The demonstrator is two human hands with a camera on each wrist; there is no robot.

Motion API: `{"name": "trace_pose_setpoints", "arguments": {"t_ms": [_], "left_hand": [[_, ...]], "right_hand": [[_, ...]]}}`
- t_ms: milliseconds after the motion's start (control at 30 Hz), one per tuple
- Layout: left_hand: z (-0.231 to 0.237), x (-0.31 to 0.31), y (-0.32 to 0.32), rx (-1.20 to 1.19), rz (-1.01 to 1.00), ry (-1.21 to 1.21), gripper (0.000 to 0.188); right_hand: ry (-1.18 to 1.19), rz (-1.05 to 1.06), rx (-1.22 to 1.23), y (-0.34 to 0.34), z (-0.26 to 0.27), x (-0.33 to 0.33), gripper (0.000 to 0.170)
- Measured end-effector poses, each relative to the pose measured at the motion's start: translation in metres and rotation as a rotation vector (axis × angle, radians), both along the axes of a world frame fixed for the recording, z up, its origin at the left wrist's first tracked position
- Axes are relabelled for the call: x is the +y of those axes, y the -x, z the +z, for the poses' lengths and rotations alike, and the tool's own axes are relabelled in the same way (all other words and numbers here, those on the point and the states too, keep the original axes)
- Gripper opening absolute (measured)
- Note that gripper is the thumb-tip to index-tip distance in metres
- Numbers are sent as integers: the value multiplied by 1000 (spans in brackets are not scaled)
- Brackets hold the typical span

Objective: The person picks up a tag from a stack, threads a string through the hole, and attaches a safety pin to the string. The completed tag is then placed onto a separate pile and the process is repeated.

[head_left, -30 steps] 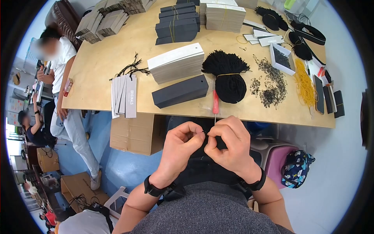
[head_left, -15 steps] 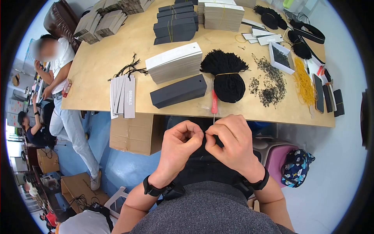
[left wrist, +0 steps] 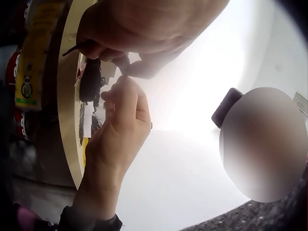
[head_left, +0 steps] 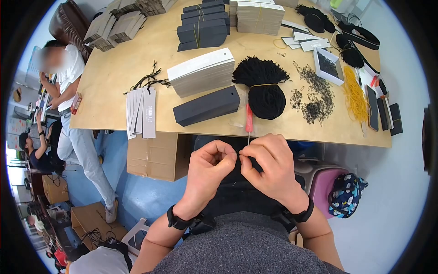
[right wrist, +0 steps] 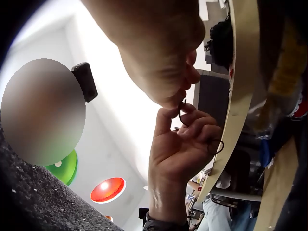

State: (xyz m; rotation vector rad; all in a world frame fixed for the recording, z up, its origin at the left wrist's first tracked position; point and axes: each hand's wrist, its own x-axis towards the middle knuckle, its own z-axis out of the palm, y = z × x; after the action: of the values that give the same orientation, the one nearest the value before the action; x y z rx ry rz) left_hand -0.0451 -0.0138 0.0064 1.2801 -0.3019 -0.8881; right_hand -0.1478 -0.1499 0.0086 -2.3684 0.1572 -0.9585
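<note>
Above the lap, the left hand [head_left: 205, 173] and right hand [head_left: 270, 170] meet at their fingertips, thumb and forefinger of each pinching a thin black cord [right wrist: 181, 114]. The right wrist view shows this cord between the two hands, with a loop standing out by the curled fingers of the left hand [right wrist: 179, 149]. In the left wrist view a cord end [left wrist: 72, 49] pokes out past the left hand. Beyond the hands, on the table, lie a black cord bundle [head_left: 267, 101], a red-handled tool [head_left: 249, 119], a dark tag stack [head_left: 206, 108] and a white tag stack [head_left: 200, 73].
Finished-looking corded tags [head_left: 148, 114] lie at the table's [head_left: 105, 68] front left. Loose dark pins [head_left: 317, 102], a white box [head_left: 338, 78] and yellow cords [head_left: 355, 96] are at the right. A cardboard box [head_left: 150, 157] stands below; another person [head_left: 70, 64] is at the left.
The head view has shifted slightly, so the table items appear a little further left. Both hands keep their pinch; the right hand sits slightly higher. The person at the left has raised a hand to the chin.
</note>
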Motion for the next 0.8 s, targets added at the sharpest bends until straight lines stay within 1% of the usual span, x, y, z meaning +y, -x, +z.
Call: {"name": "trace_pose_setpoints", "arguments": {"t_ms": [67,133,167,233,267,333,367,433,533,567,633,667,733,767,800], "left_hand": [[-1,0,-1,1,-10,-2,2],[-3,1,0,19,-6,29,2],[-2,0,0,20,-4,28,2],[1,0,1,68,-3,41,2],[0,0,0,69,-3,41,2],[-2,1,-1,63,-2,38,2],[-2,1,-1,64,-3,38,2],[-2,1,-1,67,-2,29,2],[-3,0,-1,52,10,40,2],[-3,-1,-2,51,12,42,2],[-2,-1,-3,97,47,10,1],[-2,0,-4,97,49,9,1],[-5,1,-6,191,13,88,1],[-5,1,-6,191,11,88,1],[-6,0,-6,206,19,93,2]], "right_hand": [[8,5,5,-1,-4,1,22],[-134,-4,-13,0,-6,5,22],[-134,-3,-12,1,-6,7,22],[-356,-1,-24,2,-8,9,22],[-356,-1,-23,3,-6,10,22],[-472,-17,-20,4,-1,10,22],[-472,-17,-20,3,1,8,22],[-154,31,-7,0,5,3,21],[-129,46,8,1,-7,0,21],[-128,49,6,2,-7,0,21],[-390,51,-16,7,-8,3,21],[-392,53,-15,7,-6,2,21],[-460,39,10,8,-1,1,28],[-423,76,21,9,0,-1,39],[-422,75,20,9,2,-1,39]]}}
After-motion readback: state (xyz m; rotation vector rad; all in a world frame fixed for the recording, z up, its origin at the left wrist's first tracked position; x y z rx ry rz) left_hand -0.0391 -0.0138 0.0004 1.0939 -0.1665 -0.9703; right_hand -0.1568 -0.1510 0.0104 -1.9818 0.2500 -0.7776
